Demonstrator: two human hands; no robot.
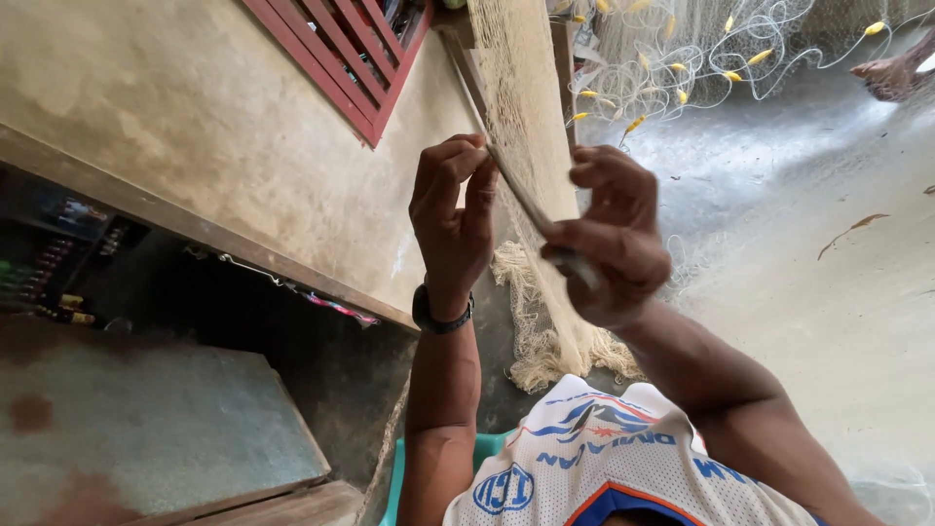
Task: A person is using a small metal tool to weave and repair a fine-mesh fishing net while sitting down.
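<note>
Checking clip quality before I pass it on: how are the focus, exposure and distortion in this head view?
Head view: the right hand and the netting needle it holds are slightly motion-blurred; the left hand is sharper; the fishing net and floor at upper right look washed out; the wall edges tilt steeply and bow from the wide lens.

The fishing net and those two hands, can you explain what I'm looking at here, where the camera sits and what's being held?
This is one picture from a camera worn on a person's head, looking down at their own bare hands. The left hand, with a dark wristband, pinches the edge of a pale fishing net that hangs stretched in front of them. The right hand grips a slim netting needle laid against the mesh. The net's loose end bunches on the concrete floor below. Farther back lies more netting with small yellow floats. A red slatted shutter sits in the wall on the left.
</note>
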